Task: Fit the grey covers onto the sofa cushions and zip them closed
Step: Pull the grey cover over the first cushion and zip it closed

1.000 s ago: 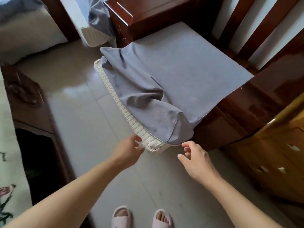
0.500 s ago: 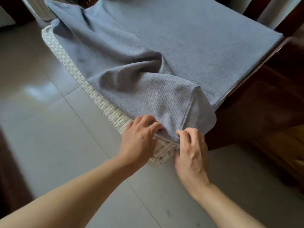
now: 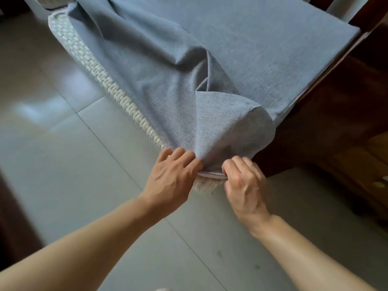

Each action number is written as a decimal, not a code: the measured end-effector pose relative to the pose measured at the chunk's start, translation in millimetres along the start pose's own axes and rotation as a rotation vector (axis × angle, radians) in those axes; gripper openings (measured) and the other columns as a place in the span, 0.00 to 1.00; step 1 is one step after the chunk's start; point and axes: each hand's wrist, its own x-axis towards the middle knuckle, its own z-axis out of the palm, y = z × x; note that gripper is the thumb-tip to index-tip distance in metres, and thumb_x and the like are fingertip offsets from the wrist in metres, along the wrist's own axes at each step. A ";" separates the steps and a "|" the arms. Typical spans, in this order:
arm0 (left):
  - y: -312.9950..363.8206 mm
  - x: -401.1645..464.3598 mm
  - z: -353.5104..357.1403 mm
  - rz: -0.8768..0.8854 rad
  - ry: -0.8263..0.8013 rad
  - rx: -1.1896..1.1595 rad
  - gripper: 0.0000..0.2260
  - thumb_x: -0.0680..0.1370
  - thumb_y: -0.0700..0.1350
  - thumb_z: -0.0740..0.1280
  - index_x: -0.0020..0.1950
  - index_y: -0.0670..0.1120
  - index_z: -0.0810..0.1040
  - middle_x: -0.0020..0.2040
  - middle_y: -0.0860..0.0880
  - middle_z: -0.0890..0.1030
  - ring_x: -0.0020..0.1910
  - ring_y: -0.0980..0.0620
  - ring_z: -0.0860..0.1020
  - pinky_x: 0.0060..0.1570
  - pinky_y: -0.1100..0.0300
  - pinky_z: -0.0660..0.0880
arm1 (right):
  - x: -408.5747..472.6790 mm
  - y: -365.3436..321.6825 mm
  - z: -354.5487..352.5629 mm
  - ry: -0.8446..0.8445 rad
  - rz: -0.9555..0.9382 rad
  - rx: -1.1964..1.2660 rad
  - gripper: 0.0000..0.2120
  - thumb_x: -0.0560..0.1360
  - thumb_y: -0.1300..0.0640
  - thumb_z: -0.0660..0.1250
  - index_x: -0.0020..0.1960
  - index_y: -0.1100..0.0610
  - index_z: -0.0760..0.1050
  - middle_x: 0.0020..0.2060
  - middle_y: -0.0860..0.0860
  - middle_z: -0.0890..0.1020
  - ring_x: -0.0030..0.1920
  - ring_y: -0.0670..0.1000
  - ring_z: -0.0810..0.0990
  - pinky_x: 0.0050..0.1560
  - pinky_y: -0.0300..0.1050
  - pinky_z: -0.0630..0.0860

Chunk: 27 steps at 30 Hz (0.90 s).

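Note:
A grey fabric cover (image 3: 220, 66) lies rumpled over a sofa cushion whose white woven side (image 3: 88, 66) shows along the left edge. The cushion rests on a dark wooden seat and sticks out over the floor. At its near corner my left hand (image 3: 174, 175) and my right hand (image 3: 243, 181) both grip the cover's open hem (image 3: 212, 174), fingers curled round its pale edge. A bit of the white cushion corner (image 3: 202, 186) peeks out under the hem between the hands. No zip puller is visible.
The dark wooden sofa frame (image 3: 340, 114) runs along the right. A lighter wooden cabinet (image 3: 375, 171) stands at the far right. Pale glossy floor tiles (image 3: 63, 156) spread to the left and below. Another dark piece of furniture (image 3: 12, 217) edges in at the lower left.
Both hands reached in from open air and took hold of the cover's hem at the near corner. The view moved closer, and the hem now sits lower over the cushion corner.

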 end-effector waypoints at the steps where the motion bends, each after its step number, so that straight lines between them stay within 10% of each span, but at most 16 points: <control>1: 0.7 -4.0 -0.7 0.010 -0.006 0.007 0.07 0.70 0.41 0.71 0.44 0.47 0.75 0.39 0.50 0.73 0.40 0.47 0.71 0.45 0.54 0.64 | -2.3 -0.6 -1.8 -0.011 -0.031 0.001 0.08 0.66 0.68 0.56 0.34 0.57 0.68 0.31 0.53 0.71 0.32 0.56 0.73 0.37 0.46 0.69; 5: -2.4 -7.0 4.9 0.072 -0.050 0.063 0.18 0.64 0.49 0.76 0.47 0.46 0.74 0.43 0.49 0.74 0.44 0.46 0.72 0.52 0.52 0.65 | -9.0 1.3 -5.8 -0.045 -0.094 0.053 0.06 0.65 0.67 0.57 0.33 0.57 0.68 0.30 0.53 0.71 0.27 0.56 0.73 0.24 0.45 0.68; 9: -2.4 -5.9 23.1 0.092 0.111 0.043 0.05 0.71 0.40 0.69 0.41 0.45 0.72 0.37 0.48 0.72 0.39 0.46 0.69 0.43 0.54 0.64 | -17.7 7.3 4.8 -0.031 -0.100 0.109 0.05 0.66 0.66 0.59 0.32 0.58 0.69 0.30 0.53 0.71 0.22 0.57 0.71 0.18 0.44 0.68; 17: -3.7 -22.8 63.8 0.091 0.348 0.055 0.09 0.71 0.34 0.64 0.34 0.45 0.68 0.32 0.47 0.70 0.34 0.47 0.67 0.35 0.55 0.62 | -43.8 6.6 42.4 0.081 -0.172 0.102 0.10 0.63 0.69 0.66 0.31 0.57 0.69 0.29 0.54 0.71 0.21 0.57 0.70 0.17 0.45 0.65; 23: -13.1 -60.5 103.1 0.023 0.191 0.034 0.07 0.74 0.40 0.61 0.36 0.46 0.72 0.33 0.49 0.75 0.35 0.46 0.74 0.35 0.55 0.66 | -74.1 6.5 80.6 0.019 -0.232 0.072 0.07 0.64 0.68 0.65 0.34 0.57 0.73 0.31 0.55 0.75 0.22 0.59 0.72 0.22 0.45 0.68; 27: -8.3 -88.4 110.4 -0.333 0.140 -0.118 0.03 0.74 0.46 0.67 0.42 0.48 0.78 0.41 0.50 0.80 0.39 0.47 0.79 0.42 0.56 0.69 | -85.9 4.2 78.4 -0.043 -0.005 0.209 0.09 0.65 0.66 0.64 0.42 0.56 0.79 0.40 0.53 0.80 0.31 0.57 0.77 0.28 0.45 0.74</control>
